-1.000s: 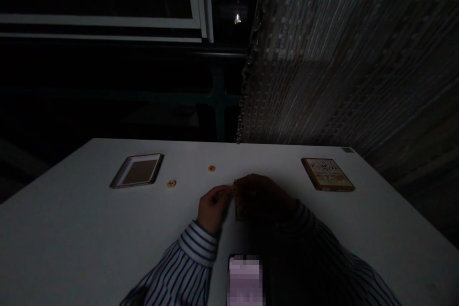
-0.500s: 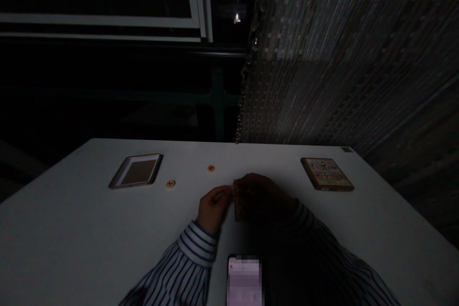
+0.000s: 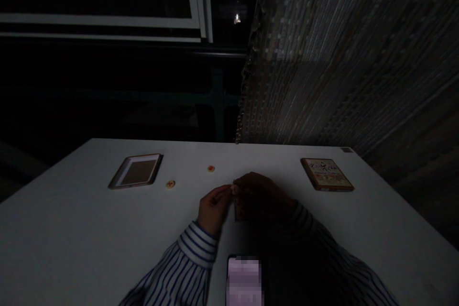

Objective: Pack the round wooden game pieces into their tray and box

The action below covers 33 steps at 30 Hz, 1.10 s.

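From my end the feed is very dark. Beyond the far edge of the white surface [image 3: 71, 239] I see only a woven blind [image 3: 340, 57] and a pale window frame [image 3: 107, 21]; the rest is black.

The right hand [image 3: 263, 197] lies in deep shadow near the middle of the surface. Its outline barely shows, so I cannot tell how its fingers are set. The left hand [image 3: 212, 208], in a striped sleeve [image 3: 186, 263], is better lit. Its fingers are pinched narrow on a small pale piece [image 3: 234, 190], held just above the surface right against the right hand.

Below that piece, between the two hands, I see a short brownish stack [image 3: 239, 210]. Its right side is lost in the shadow and I cannot make out what it is made of.

A shallow tray [image 3: 124, 182] with a dark inside lies toward the far left corner, and a flat printed box [image 3: 327, 174] toward the far right corner; its print is too dim to read. A phone [image 3: 245, 279] at the near edge is blurred and cut off by the frame.

Two round tokens lie apart from the hands on the far left half. One token [image 3: 170, 184] sits just beside the tray, and the other token [image 3: 211, 168] is nearer the far edge. Each bears a reddish mark that I cannot read.
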Tool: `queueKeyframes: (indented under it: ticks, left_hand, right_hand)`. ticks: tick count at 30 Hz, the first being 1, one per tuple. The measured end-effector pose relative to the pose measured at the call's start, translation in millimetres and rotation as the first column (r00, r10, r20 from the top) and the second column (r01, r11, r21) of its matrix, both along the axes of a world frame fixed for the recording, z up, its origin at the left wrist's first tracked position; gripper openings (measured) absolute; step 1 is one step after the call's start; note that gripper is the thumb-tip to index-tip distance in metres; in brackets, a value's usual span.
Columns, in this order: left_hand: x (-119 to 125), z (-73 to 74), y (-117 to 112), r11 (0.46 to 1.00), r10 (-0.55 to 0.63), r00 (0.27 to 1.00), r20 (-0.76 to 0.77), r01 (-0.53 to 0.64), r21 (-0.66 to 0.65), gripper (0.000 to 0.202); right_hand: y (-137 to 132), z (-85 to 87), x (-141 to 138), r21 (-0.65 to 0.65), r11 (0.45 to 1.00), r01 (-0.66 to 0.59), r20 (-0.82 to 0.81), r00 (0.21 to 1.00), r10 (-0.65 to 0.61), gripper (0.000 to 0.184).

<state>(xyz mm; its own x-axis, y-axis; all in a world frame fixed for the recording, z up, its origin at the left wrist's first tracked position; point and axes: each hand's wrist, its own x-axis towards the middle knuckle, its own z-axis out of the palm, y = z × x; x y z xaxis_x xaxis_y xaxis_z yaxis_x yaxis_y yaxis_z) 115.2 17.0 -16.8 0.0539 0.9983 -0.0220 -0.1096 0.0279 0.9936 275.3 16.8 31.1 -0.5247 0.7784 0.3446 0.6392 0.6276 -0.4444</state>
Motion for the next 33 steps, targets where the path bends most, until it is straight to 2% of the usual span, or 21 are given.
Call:
queueKeyframes:
  ticks: [6, 13, 19, 25, 33]
  left_hand:
    - [0, 0.1, 0, 1.0, -0.009, 0.999, 0.042, 0.009, -0.017, 0.027]
    - [0, -0.4, 0, 0.998, 0.056, 0.997, -0.058, -0.055, 0.006, 0.027]
    - [0, -2.2, -1, 0.995, 0.088, 0.977, -0.195, -0.075, 0.073, 0.028]
    - [-1, -8.9, 0, 0.992, 0.087, 0.957, -0.276, -0.058, 0.111, 0.028]
    - [-1, -11.3, 1, 0.991, 0.08, 0.949, -0.305, -0.043, 0.127, 0.027]
  right_hand:
    - [3, 2.2, -1, 0.049, 0.999, -0.006, 0.009, 1.0, 0.006, 0.017]
    - [9, -0.5, 9, 0.034, 0.999, 0.043, -0.008, 0.999, -0.043, 0.017]
    - [18, -7.5, 22, 0.052, 0.994, 0.091, 0.131, 0.987, -0.097, 0.014]
    - [25, -16.0, 31, 0.043, 0.988, 0.148, 0.283, 0.946, -0.154, 0.022]
    - [24, -18.3, 32, -0.011, 0.979, 0.202, 0.333, 0.924, -0.187, 0.019]
